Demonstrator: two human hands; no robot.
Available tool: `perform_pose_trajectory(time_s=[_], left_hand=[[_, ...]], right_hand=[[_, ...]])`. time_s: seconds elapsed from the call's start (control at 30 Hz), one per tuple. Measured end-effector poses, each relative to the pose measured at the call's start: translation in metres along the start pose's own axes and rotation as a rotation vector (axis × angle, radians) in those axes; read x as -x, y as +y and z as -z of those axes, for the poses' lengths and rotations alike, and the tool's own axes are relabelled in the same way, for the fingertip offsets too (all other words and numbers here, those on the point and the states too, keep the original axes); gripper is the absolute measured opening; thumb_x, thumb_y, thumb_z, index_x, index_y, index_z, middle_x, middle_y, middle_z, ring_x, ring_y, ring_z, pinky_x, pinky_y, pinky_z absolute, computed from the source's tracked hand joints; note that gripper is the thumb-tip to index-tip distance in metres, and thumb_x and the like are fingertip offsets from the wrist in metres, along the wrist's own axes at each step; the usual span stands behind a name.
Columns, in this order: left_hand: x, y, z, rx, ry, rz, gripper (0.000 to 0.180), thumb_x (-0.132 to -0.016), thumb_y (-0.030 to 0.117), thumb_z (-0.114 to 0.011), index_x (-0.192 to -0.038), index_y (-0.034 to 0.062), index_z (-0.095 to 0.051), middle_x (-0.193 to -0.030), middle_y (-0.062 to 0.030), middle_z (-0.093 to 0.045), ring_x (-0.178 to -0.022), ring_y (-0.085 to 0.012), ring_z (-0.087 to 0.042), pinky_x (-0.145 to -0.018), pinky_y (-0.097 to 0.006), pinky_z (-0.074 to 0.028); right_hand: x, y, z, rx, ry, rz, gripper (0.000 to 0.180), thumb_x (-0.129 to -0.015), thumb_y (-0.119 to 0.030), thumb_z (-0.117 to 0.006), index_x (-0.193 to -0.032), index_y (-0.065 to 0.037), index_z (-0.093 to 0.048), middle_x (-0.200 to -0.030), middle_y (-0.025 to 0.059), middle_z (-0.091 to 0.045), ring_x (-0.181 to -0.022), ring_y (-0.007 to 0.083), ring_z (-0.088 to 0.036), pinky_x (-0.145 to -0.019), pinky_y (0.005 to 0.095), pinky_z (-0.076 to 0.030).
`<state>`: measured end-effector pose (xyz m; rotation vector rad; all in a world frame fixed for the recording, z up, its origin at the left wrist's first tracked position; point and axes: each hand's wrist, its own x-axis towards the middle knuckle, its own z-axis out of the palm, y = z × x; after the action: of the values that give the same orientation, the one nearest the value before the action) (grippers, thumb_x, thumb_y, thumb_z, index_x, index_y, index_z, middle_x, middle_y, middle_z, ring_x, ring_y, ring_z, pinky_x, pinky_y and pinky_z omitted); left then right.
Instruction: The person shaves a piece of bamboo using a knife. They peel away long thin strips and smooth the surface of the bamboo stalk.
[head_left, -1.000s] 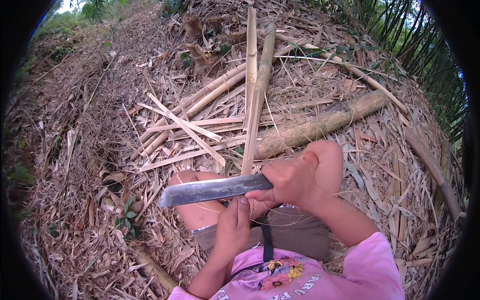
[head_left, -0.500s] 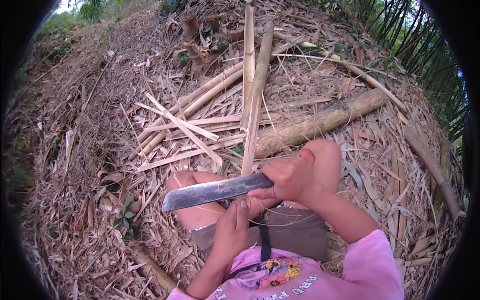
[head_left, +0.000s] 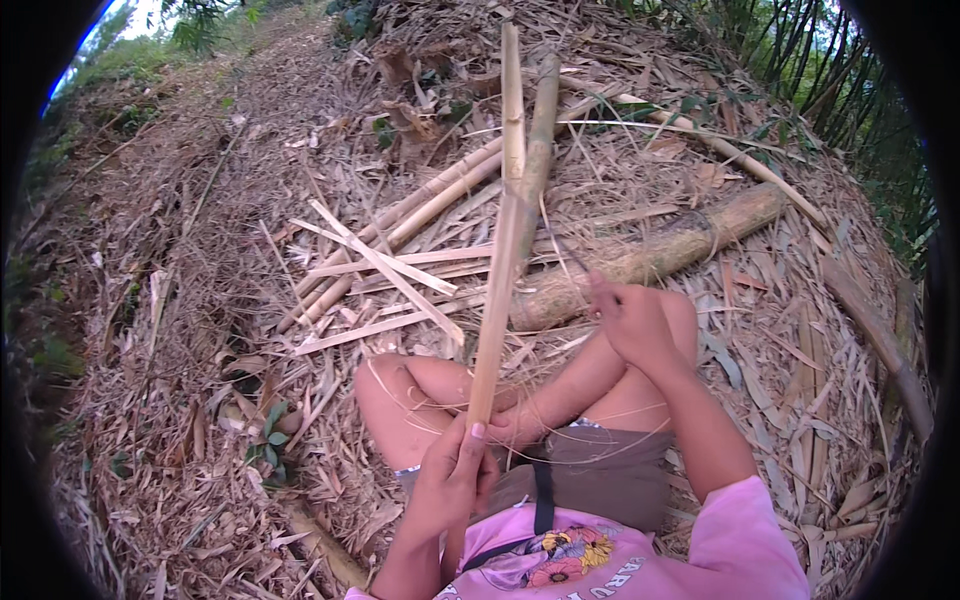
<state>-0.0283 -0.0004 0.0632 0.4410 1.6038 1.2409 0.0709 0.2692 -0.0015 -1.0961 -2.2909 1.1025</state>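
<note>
My left hand grips the near end of a long pale bamboo strip, its thumb pressed along it. The strip points away from me over my crossed legs, and its far end overlaps other bamboo. My right hand is closed on the handle of a machete, to the right of the strip and above my right knee. Edge-on, the machete blade shows only as a thin dark line slanting up toward the strip. Thin curled shavings lie across my lap.
A thick bamboo log lies beyond my right knee. Several split bamboo strips cross on the ground ahead, near two slender poles. Dry leaves cover the slope. A small green plant grows at left, and a weathered pole lies far right.
My right hand has moved forward and right with the machete, turning its blade from broadside to edge-on. My left hand has stayed low with the strip, which now shows more of its length.
</note>
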Motion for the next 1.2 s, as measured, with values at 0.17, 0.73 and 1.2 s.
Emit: perform_pose_trajectory(time_s=[0.17, 0.73, 1.2], left_hand=[[-0.025, -0.015, 0.018, 0.091, -0.095, -0.088, 0.036, -0.108, 0.024, -0.034, -0.119, -0.0039, -0.054, -0.090, -0.0173, -0.069, -0.060, -0.0158, -0.065, -0.053, -0.026, -0.056], [-0.041, -0.020, -0.023, -0.027, 0.067, -0.207, 0.030, -0.109, 0.025, -0.036, -0.095, 0.0040, -0.053, -0.066, 0.0018, -0.050, -0.050, -0.0053, -0.041, -0.044, -0.021, -0.030], [-0.028, -0.028, -0.035, -0.394, 0.227, -0.268, 0.032, -0.107, 0.023, -0.039, -0.108, -0.0033, -0.057, -0.065, -0.0058, -0.051, -0.060, -0.0123, -0.050, -0.052, -0.033, -0.039]], right_hand=[[0.040, -0.029, -0.008, -0.423, 0.106, 0.253, 0.059, -0.096, -0.054, -0.055, -0.081, 0.001, -0.069, -0.062, 0.0121, -0.062, -0.056, 0.0308, -0.061, -0.056, 0.0397, -0.049], [0.053, -0.053, -0.011, 0.293, 0.289, 0.799, 0.067, -0.076, -0.070, -0.068, -0.057, -0.008, -0.051, -0.052, 0.0056, -0.050, -0.047, 0.0237, -0.059, -0.047, 0.0345, -0.048], [0.030, -0.025, 0.004, 0.444, 0.223, 0.815, 0.072, -0.081, -0.075, -0.057, -0.063, -0.006, -0.061, -0.060, 0.0114, -0.060, -0.050, 0.0276, -0.062, -0.051, 0.0394, -0.052]])
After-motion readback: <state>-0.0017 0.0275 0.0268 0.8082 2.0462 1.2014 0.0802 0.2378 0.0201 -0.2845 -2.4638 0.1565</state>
